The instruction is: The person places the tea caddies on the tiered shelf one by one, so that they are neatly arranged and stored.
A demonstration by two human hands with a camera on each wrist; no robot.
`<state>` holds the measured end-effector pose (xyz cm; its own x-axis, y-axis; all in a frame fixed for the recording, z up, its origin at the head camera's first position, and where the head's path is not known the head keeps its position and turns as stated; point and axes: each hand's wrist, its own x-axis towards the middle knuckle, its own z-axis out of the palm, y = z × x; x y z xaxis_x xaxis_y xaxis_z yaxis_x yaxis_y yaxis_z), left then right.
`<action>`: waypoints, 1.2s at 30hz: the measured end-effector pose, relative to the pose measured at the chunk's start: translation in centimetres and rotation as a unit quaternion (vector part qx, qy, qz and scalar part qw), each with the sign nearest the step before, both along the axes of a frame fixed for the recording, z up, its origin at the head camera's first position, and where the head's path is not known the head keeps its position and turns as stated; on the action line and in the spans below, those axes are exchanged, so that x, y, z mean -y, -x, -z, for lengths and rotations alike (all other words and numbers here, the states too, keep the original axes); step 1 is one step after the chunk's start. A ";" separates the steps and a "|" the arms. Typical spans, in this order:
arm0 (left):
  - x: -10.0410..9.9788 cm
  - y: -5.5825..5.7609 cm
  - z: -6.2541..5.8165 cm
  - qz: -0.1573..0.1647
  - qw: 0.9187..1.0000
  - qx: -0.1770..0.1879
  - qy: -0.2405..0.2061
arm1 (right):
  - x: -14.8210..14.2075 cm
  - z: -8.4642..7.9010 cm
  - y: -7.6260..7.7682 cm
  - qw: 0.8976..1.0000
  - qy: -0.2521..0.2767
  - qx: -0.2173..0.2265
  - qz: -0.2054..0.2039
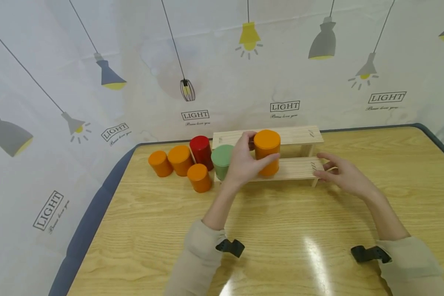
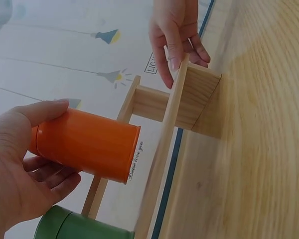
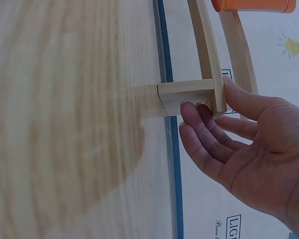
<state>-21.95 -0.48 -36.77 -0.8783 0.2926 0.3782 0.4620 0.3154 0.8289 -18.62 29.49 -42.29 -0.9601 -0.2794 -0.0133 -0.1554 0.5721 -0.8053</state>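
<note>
My left hand grips a tall orange canister with a lid, thumb on one side and fingers round the other. The canister is upright over the lower board of a two-tier wooden shelf; in the left wrist view a gap shows between its base and that board. My right hand pinches the right end of the same board, thumb on top and fingertips underneath by the leg. A green canister stands at the shelf's left end, beside my left hand and partly hidden by it.
Left of the shelf, a red canister and several orange ones, such as the small front canister, stand on the wooden table. The upper board runs along the back, near a wall covering printed with lamps.
</note>
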 end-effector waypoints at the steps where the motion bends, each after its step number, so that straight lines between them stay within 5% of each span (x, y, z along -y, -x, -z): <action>1: -0.2 0.0 0.1 0.002 1.000 0.001 -0.001 | 0.0 0.0 0.0 1.000 -0.002 0.000 0.001; 13: -1.6 -0.3 1.1 -0.016 0.999 0.037 -0.009 | 0.2 -0.4 0.2 1.000 0.001 -0.002 -0.001; 36: -2.6 -0.7 1.0 -0.074 0.997 0.031 0.010 | 0.1 -0.1 0.2 1.000 -0.010 0.004 0.004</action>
